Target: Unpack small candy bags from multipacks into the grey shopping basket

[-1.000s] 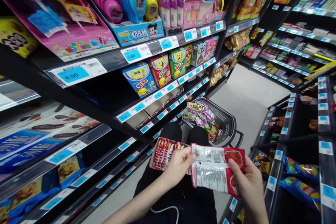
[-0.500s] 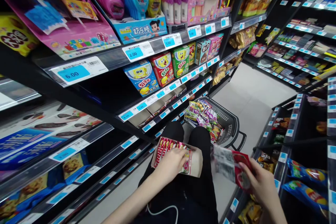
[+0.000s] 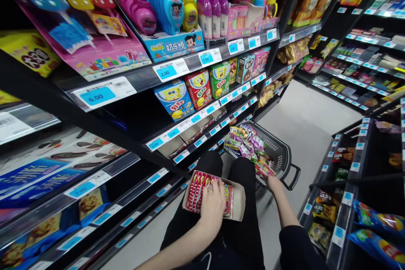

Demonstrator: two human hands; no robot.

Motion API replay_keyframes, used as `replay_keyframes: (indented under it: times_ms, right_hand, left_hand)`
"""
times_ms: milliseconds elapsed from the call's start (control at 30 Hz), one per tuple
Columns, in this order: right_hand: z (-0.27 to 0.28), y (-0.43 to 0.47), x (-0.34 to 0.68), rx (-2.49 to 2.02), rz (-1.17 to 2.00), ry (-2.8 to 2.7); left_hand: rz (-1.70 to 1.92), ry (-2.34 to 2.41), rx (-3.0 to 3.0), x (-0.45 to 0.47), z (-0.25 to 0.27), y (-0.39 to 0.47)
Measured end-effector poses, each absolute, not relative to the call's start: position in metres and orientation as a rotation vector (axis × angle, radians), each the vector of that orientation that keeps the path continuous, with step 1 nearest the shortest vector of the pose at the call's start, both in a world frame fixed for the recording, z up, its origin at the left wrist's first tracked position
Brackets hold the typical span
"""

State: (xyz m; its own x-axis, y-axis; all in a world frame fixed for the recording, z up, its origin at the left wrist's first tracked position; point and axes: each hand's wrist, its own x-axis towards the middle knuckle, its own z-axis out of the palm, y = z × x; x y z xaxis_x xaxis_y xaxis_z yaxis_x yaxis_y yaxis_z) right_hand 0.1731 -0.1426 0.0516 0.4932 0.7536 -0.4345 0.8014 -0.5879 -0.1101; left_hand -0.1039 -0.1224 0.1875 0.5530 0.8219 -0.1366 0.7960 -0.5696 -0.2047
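Striped red packets (image 3: 196, 187) stand in a row inside a small open box (image 3: 239, 202). The box sits on the person's lap, on top of dark trousers (image 3: 245, 177). The left hand (image 3: 214, 202) lies over the packets with its fingers bent down, and it touches them. I cannot tell if it is pinching one. To the right of the packets, part of the box shows bare cardboard.

The right hand (image 3: 272, 181) reaches out to a dark basket (image 3: 282, 152) on the floor, just past the knees. It is at the near edge, close to a red packet (image 3: 263, 168). Its fingers are hard to see, so I cannot tell if they hold anything. Lots of shiny, bright snack bags (image 3: 245, 141) lie in a heap in the basket.

On the left, blue, red and green boxes (image 3: 198, 88) stand on a black shelf (image 3: 126, 128). Blue bags (image 3: 378, 244) lie on the right.
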Motion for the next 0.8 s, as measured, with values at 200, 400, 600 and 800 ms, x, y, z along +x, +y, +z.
replay_keyframes:
  times_ms: [200,400,600,800]
  right_hand:
    - [0.061,-0.161,0.129,2.685,-0.825,1.633]
    - [0.122,-0.181,0.049,2.688,-0.858,2.163]
    - [0.154,-0.171,-0.002,2.459,-1.025,2.541]
    - [0.149,-0.168,-0.015,2.596,-1.190,2.525]
  left_hand:
    - [0.340,-1.433,-2.742,-0.105,0.188,-0.122]
    - [0.252,-1.485,-2.742,-0.106,0.194,-0.118]
    - [0.105,-1.630,-3.046,-0.117,0.197,-0.106]
    - [-0.532,-2.016,-3.398,-0.125,0.205,-0.101]
